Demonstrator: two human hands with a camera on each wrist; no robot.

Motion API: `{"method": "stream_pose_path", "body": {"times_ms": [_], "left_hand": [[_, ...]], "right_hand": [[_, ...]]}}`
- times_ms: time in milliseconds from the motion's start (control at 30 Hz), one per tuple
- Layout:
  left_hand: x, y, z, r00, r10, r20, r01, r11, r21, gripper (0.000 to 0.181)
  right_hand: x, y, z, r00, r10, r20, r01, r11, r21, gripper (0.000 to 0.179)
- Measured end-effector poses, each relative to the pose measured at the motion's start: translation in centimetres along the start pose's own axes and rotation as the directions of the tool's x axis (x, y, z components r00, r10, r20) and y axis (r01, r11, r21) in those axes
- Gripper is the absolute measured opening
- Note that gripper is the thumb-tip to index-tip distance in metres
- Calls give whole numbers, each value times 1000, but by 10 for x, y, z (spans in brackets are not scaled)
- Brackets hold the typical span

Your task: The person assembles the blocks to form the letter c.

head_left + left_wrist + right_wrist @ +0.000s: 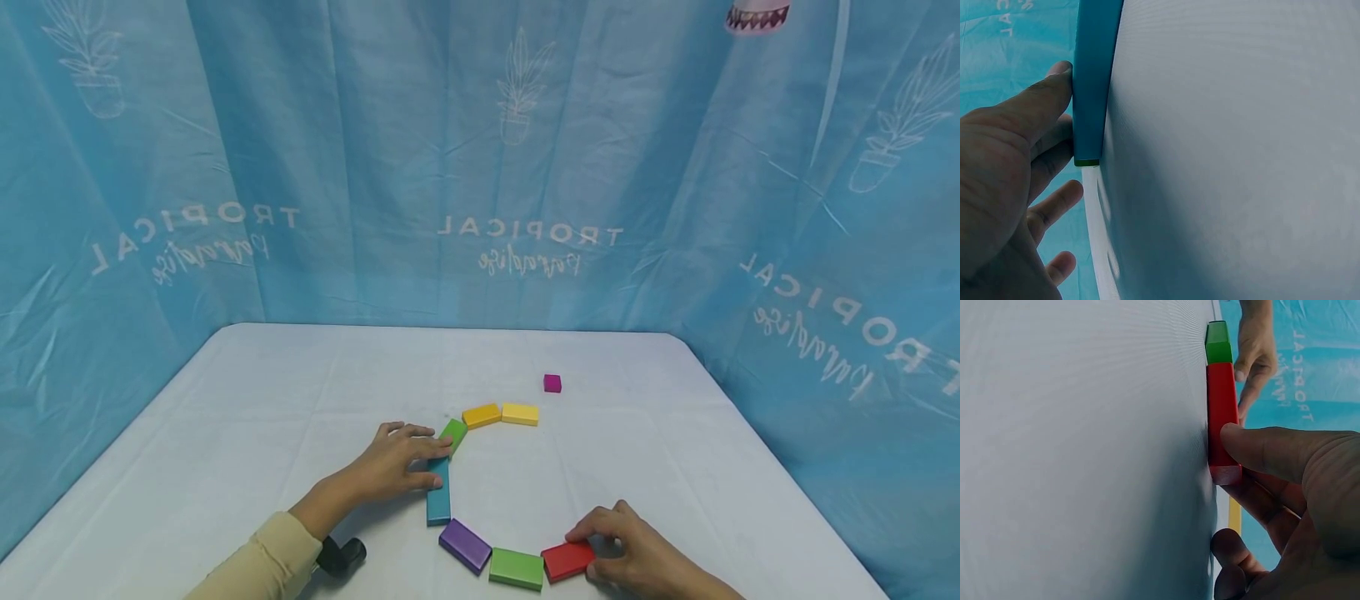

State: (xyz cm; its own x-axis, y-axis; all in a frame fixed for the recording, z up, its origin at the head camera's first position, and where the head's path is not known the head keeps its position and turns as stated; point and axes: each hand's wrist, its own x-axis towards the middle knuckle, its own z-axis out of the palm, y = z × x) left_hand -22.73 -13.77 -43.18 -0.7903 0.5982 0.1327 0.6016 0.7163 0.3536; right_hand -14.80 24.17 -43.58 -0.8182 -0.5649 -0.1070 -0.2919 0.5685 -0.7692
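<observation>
Colored rectangular blocks form an open curve on the white table. My left hand (pixel 397 464) rests its fingertips and thumb on the teal block (pixel 438 504), fingers extended; the left wrist view shows them against its top face. One finger reaches over the light green block (pixel 455 430) at its far end. At the near right end of the curve, my right hand (pixel 637 552) pinches the red block (pixel 565 561) between thumb and fingers. The red block lies flat, end to end with a green block (pixel 516 568). A purple block (pixel 465 546) sits between that green block and the teal one.
An orange-yellow block (pixel 482 416) and a yellow block (pixel 520 414) continue the curve at its far side. Beyond them sits a small magenta cube (pixel 552 383). A blue printed curtain (pixel 390 167) hangs around the table (pixel 262 400). A black device (pixel 341 557) is at my left wrist.
</observation>
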Motion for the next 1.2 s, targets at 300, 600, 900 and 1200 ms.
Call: {"method": "stream_pose_path", "body": {"times_ms": [300,600,900,1200], "left_hand": [[-1,-1,0,1000,-4,5,4,1000,-11,55],[0,0,-1,1000,1,12,-1,1000,0,55],[-1,1,-1,1000,8,14,-8,1000,4,55],[-1,2,-1,1000,11,11,-11,1000,0,55]], "right_hand": [[0,-2,0,1000,29,6,-29,1000,10,33],[2,-9,-4,997,59,-40,-60,998,-28,33],[17,-8,-18,983,36,-180,-52,995,-87,36],[52,-5,-36,944,48,-327,-87,990,-108,34]]}}
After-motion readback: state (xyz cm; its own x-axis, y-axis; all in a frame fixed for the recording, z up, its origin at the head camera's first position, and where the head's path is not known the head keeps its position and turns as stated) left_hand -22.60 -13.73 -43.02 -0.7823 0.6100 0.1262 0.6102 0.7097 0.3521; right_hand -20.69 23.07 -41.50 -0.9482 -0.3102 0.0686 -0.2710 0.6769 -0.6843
